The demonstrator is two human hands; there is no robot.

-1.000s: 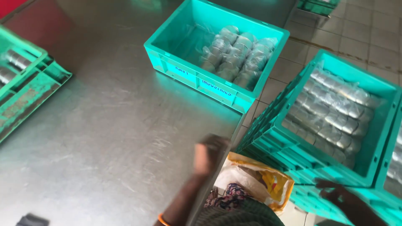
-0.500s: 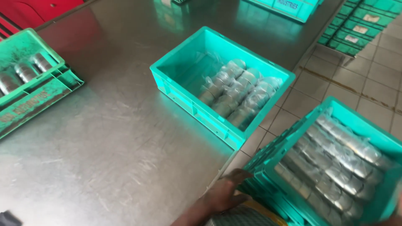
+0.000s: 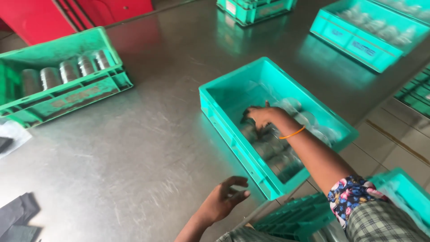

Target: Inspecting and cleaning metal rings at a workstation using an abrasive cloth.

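Nearest to you, your left hand hovers just above the brushed steel table, fingers loosely curled and holding nothing, close to the near corner of the teal plastic crate. Just right of it, at the table's edge, sits a darker green slotted crate, and your checked sleeve with its floral cuff fills the lower right corner.

From that sleeve your right arm stretches forward and left, an orange band on its wrist, down into the teal crate. Your right hand lies palm down with the fingers bent over the shiny round metal parts wrapped in clear plastic that line the crate floor; whether they actually pinch one, you cannot tell.

Farther left, a green open-sided crate holds a row of metal cylinders. Beyond, more teal crates stand near the table's far edge.
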